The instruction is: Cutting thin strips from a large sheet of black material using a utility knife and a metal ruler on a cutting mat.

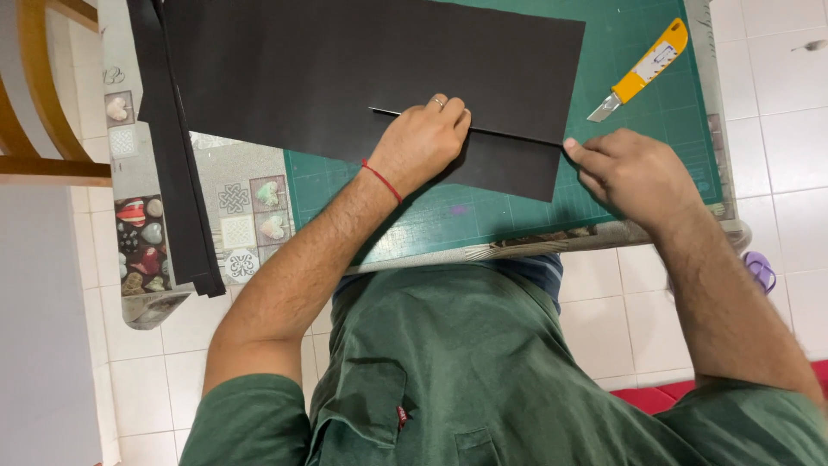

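Scene: a person in a green shirt leans over a green cutting mat [655,95] laid on a small patterned table [250,211].
Black sheet: a large sheet of black card [345,60] lies flat across the mat, a long straight slit running through its near part.
Left hand: the left hand [423,142] presses palm down on the card beside the slit, fingers closed flat — weight that pins the sheet.
Right hand: the right hand [634,168] pinches the corner of the cut strip [517,164] at its right end, thumb and fingers shut on the edge — a hold suited to lifting it away.
Knife: a yellow utility knife [640,71] rests on the mat, well apart from both hands.
Offcuts: black strips [185,198] hang over the table's left side.
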